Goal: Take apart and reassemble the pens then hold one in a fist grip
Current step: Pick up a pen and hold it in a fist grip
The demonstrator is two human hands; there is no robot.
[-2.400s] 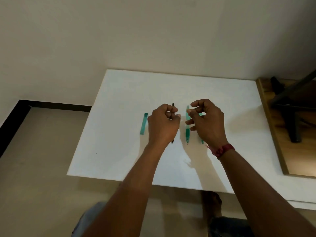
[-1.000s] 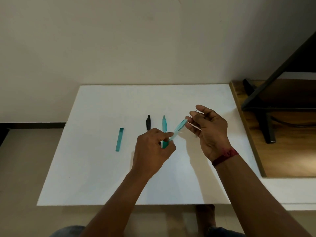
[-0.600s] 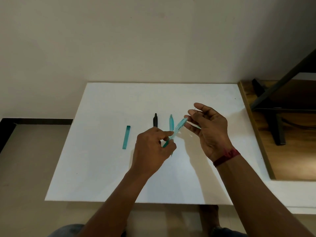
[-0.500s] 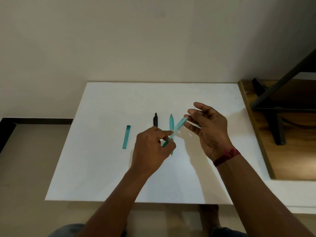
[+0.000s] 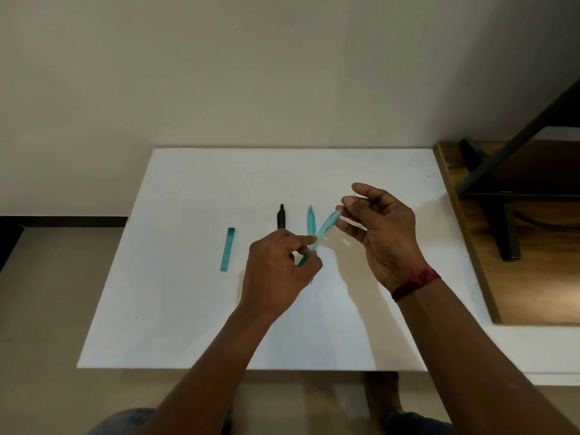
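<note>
My left hand [image 5: 277, 271] pinches the lower end of a translucent teal pen barrel [image 5: 324, 231], which tilts up to the right above the white table [image 5: 188, 309]. My right hand [image 5: 381, 233] is at the barrel's upper end, fingers curled around a thin refill [image 5: 354, 225] that shows between them. On the table lie a black pen [image 5: 281, 216], partly hidden by my left hand, a teal pen [image 5: 310, 219] beside it, and a teal cap [image 5: 228, 249] off to the left.
A wall stands right behind the table's far edge. To the right are a wooden surface [image 5: 533, 277] and a dark metal frame [image 5: 489, 171]. The floor shows to the left, my knees below the near edge.
Since 2.4 s ago both hands lifted off the table with a teal barrel between them. Over the last second they have held nearly still, with only the right fingers shifting a little.
</note>
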